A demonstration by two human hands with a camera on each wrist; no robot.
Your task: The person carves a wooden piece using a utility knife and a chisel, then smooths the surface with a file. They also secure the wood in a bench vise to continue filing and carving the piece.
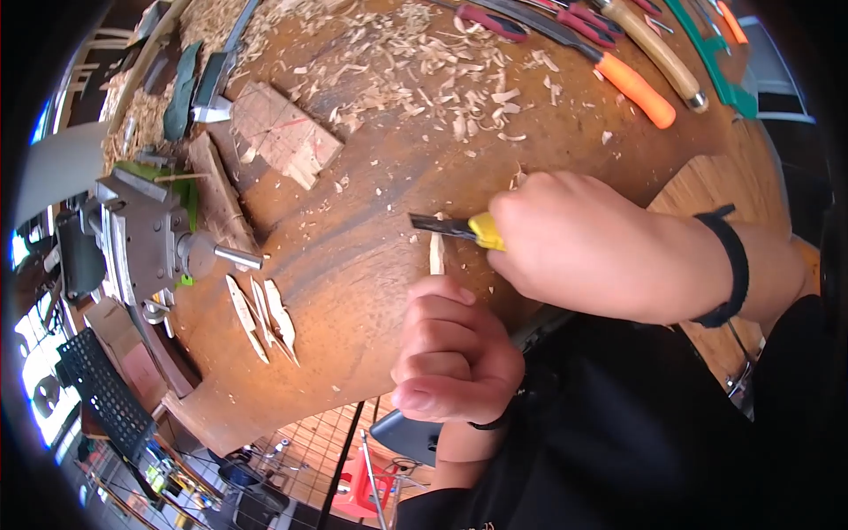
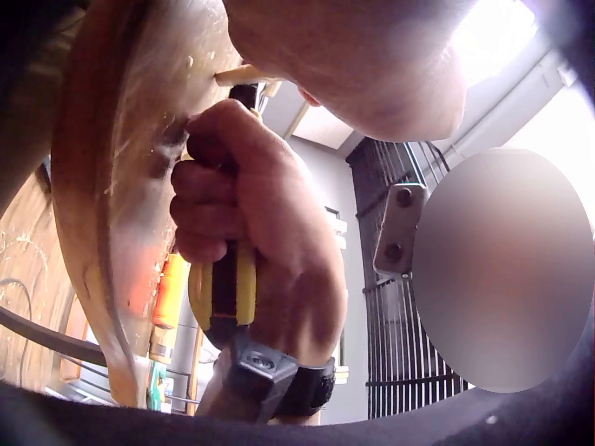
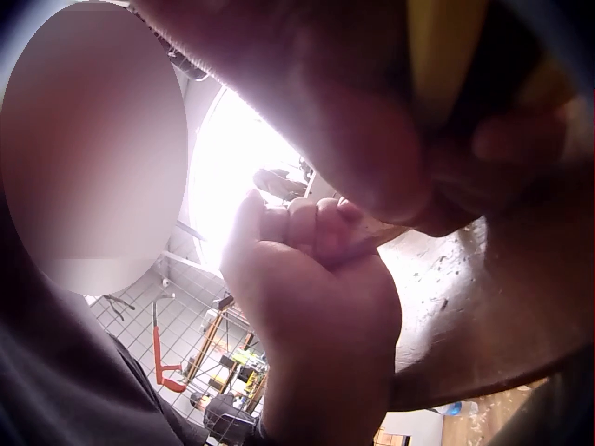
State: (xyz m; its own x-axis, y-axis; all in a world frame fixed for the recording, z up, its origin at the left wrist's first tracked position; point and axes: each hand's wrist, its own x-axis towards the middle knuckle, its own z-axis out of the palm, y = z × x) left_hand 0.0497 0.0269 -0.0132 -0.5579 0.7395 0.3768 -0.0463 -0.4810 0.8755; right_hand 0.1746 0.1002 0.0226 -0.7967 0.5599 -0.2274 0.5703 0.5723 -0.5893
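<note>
My left hand (image 1: 455, 353) grips a thin pale stick of wood (image 1: 436, 254) near the table's front edge, its fingers curled round the lower part, with the upper end poking out. In my right hand (image 1: 579, 243) is a yellow and black utility knife (image 1: 487, 231), its dark blade out and lying across the upper end of the stick. The left wrist view shows the right fingers wrapped round the knife's handle (image 2: 224, 293). Seen from the right wrist, the left hand (image 3: 311, 293) is curled, and the stick is partly hidden behind the right hand.
Several slim carved wood pieces (image 1: 245, 320) lie to the left, beside a metal vise (image 1: 146, 234). A marked board (image 1: 283, 132) lies behind them. Wood shavings (image 1: 415, 62) cover the back of the wooden table (image 1: 344, 291). An orange-handled tool (image 1: 636, 88) and others line the back right.
</note>
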